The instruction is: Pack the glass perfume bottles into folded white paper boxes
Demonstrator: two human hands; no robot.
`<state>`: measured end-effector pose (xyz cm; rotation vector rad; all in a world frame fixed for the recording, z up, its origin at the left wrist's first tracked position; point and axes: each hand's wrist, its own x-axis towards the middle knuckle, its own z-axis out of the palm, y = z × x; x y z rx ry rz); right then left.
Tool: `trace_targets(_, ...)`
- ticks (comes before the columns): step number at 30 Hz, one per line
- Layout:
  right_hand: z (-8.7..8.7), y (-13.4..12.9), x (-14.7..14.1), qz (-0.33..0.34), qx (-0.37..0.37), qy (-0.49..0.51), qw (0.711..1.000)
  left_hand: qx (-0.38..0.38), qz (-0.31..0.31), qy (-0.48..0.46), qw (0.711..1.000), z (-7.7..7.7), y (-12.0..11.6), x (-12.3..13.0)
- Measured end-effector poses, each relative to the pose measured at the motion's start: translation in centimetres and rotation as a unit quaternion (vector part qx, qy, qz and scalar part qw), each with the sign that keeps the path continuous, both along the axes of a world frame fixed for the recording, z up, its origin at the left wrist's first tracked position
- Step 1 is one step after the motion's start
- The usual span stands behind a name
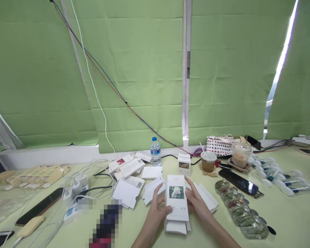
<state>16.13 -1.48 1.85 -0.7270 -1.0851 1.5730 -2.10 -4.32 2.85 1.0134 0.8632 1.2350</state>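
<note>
A white cardboard box printed with a white flower stands out in front of me, held between my two hands. My left hand grips its left edge, thumb on the front face and fingers curled around the side. Along the right edge, my right hand presses with its fingers, its thumb hidden. From the box's lower end a plain white cardboard piece sticks out; I cannot tell whether it is a flap or another box. Flat white boxes lie behind my right hand, and white cartons are piled to the left.
A small box with a yellow flower picture stands near a water bottle. Drink cups, a black phone and clear green-filled packs lie to the right. Cables and a power strip spread across the left.
</note>
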Motion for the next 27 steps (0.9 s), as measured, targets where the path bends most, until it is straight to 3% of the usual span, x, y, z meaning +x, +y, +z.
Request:
trace_targets(8,-1.0,0.7,-0.1,0.054,0.138,-0.076,0.986,0.017,0.151,0.047,0.987,1.1,0.2,-0.1)
trace_targets(14,-2.1,0.5,-0.6,0.055,0.133,-0.100,0.985,0.018,0.162,0.053,0.985,-0.2,0.6,0.0)
trace_targets(19,-1.7,0.6,-0.1,0.037,0.133,-0.159,0.978,0.016,0.170,0.061,0.983,-0.8,0.5,0.4)
trace_targets(24,-0.3,0.2,0.7,0.001,0.199,-0.313,0.929,0.013,0.157,0.066,0.985,-0.2,0.2,0.5)
trace_targets(27,-0.3,-0.9,1.4,-0.038,0.237,-0.380,0.893,0.024,0.137,0.077,0.987,-0.5,0.2,0.6)
